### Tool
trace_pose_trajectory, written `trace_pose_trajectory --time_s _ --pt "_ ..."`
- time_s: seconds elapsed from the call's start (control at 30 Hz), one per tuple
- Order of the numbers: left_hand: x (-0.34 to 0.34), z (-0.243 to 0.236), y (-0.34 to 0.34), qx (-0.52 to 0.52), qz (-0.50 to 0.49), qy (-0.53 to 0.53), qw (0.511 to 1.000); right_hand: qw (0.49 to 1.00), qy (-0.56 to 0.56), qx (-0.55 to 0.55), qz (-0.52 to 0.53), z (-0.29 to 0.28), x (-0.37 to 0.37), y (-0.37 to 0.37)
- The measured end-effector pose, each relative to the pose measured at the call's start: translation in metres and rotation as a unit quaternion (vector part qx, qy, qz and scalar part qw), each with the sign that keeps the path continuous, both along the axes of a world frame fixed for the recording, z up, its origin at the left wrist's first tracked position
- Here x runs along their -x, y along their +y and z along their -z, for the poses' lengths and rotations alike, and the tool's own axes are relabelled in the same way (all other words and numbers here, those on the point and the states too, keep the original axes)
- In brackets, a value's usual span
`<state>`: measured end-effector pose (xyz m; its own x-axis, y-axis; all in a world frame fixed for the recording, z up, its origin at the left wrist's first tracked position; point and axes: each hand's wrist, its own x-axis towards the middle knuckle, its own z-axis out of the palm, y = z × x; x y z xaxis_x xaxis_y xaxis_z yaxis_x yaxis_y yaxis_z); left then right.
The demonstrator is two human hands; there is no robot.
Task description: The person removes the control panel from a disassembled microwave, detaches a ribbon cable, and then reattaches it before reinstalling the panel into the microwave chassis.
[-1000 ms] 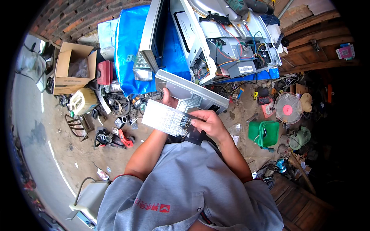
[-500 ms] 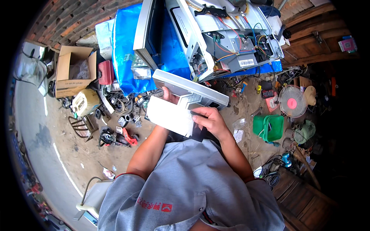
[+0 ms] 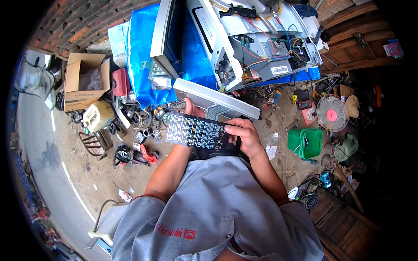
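In front of my body, my left hand (image 3: 190, 108) grips a silver-edged flat panel (image 3: 226, 104) with a grey inner face and a patterned patch. My right hand (image 3: 243, 135) pinches the right end of a thin dark keypad sheet (image 3: 191, 130) printed with rows of light key outlines. The sheet lies across the front of the panel, hiding part of my left hand and wrist. Just beyond stands an opened white appliance housing (image 3: 208, 31) with exposed coloured wires, beside an upright framed door (image 3: 163, 43) on a blue tarp (image 3: 141, 46).
On the cluttered floor are a cardboard box (image 3: 90, 93), jerrycan (image 3: 98, 115), small red-and-black machine (image 3: 146, 154), green bucket (image 3: 305, 138) and pedestal fan (image 3: 332, 114). A brick wall (image 3: 82, 26) is behind, wooden boards (image 3: 348, 48) at right, pavement (image 3: 45, 152) at left.
The sheet has tilted and shifted slightly: its pale, glaring face now reads as dark with rows of keys. My right hand has moved a little rightward with it.
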<state>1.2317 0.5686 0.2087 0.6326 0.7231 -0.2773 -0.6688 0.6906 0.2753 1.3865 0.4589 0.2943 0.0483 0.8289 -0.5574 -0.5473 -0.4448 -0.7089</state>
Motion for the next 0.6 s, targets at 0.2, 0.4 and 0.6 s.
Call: trace_pose_trajectory --time_s 0.2,0.4,0.6 --pt "-0.002 0.000 0.001 0.014 -0.024 -0.013 1.000 0.991 0.097 0.049 0.081 -0.013 -0.001 -0.006" --pt "-0.001 -0.006 0.000 0.030 -0.008 -0.033 0.999 0.967 0.194 0.027 0.163 -0.019 -0.005 -0.019" --pt "-0.001 -0.001 -0.003 0.030 -0.020 -0.030 0.999 0.967 0.109 0.023 0.229 -0.013 0.002 -0.025"
